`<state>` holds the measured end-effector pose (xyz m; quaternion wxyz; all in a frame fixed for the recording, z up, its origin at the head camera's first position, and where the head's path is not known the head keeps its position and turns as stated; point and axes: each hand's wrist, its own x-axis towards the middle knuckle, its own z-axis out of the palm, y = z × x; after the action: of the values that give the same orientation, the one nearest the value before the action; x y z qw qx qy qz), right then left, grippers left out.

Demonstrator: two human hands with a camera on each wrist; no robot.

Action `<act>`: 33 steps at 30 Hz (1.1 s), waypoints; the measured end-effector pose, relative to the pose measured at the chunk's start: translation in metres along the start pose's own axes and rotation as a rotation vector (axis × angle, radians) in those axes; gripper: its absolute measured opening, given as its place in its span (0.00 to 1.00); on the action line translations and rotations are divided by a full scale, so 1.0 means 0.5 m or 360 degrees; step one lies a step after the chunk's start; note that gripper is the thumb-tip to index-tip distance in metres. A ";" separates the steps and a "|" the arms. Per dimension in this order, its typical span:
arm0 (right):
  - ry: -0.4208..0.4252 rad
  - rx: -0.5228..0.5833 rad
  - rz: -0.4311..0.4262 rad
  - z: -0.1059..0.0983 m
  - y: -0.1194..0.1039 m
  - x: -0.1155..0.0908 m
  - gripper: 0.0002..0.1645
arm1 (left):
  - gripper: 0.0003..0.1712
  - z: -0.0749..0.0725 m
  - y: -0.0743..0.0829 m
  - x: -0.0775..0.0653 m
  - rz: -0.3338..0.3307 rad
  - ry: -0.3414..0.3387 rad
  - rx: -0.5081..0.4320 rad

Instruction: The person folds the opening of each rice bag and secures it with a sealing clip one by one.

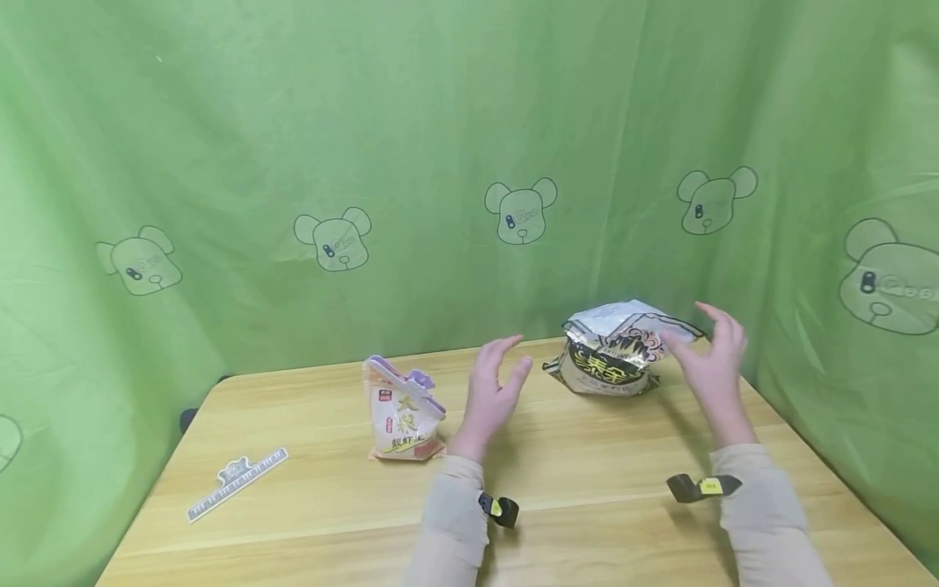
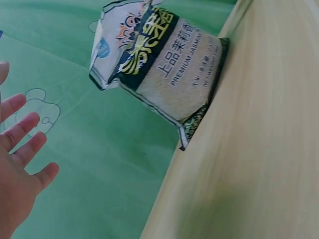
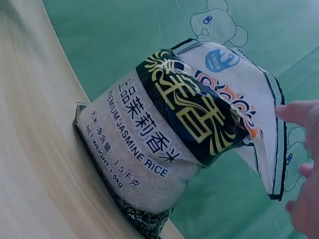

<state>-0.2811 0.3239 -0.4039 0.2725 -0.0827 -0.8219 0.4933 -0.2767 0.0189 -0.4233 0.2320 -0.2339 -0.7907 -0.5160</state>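
Note:
A bag of jasmine rice [image 1: 605, 359] stands upright at the back right of the table, its pale top flap [image 3: 259, 99] folded over toward the right. My right hand [image 1: 715, 363] is at the bag's right side with fingers spread. In the right wrist view one fingertip [image 3: 284, 112] meets the flap's edge; whether it touches I cannot tell. To the left of the rice, my left hand [image 1: 495, 395] hovers over the table, fingers apart and holding nothing. Left of that hand stands a smaller food bag [image 1: 399, 420] with a purple clip [image 1: 418, 381] across its slanted top.
On the table's left part lies a white bar-shaped clip [image 1: 238, 485] with dark marks and a bear-shaped tab. The wooden table [image 1: 330, 522] meets a green curtain [image 1: 411, 122] printed with bear heads at the back and sides. Each wrist wears a black strap [image 1: 704, 487].

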 end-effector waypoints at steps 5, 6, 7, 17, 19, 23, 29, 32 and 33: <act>-0.0187 -0.0067 0.0076 -0.004 0.014 0.004 0.54 | 0.28 0.019 -0.006 -0.003 -0.0110 -0.0053 -0.0019; -0.0215 -0.0080 0.0077 -0.004 0.017 0.005 0.55 | 0.29 0.023 -0.008 -0.003 -0.0135 -0.0064 -0.0019; -0.0244 -0.0092 0.0081 -0.004 0.020 0.006 0.56 | 0.29 0.026 -0.009 -0.003 -0.0164 -0.0073 -0.0021; -0.0424 -0.0102 0.0152 -0.005 0.028 0.010 0.57 | 0.38 0.056 -0.026 0.004 -0.0282 -0.0171 -0.0016; -0.0433 -0.0107 0.0157 -0.005 0.028 0.011 0.57 | 0.38 0.062 -0.030 0.007 -0.0294 -0.0186 -0.0004; -0.0415 -0.0082 0.0164 -0.005 0.031 0.012 0.55 | 0.38 0.076 -0.035 0.018 -0.0295 -0.0208 -0.0012; -0.0367 -0.0094 0.0154 -0.008 0.033 0.014 0.54 | 0.37 0.102 -0.040 0.035 -0.0278 -0.0244 -0.0032; -0.0347 -0.0108 0.0151 -0.010 0.027 0.012 0.54 | 0.37 0.114 -0.042 0.044 -0.0272 -0.0274 -0.0030; -0.0336 -0.0112 0.0143 -0.010 0.023 0.012 0.54 | 0.37 0.117 -0.042 0.047 -0.0268 -0.0284 -0.0028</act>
<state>-0.2848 0.3359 -0.4100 0.1591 -0.0768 -0.8583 0.4818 -0.3152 0.0685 -0.4449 0.1144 -0.2136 -0.8205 -0.5177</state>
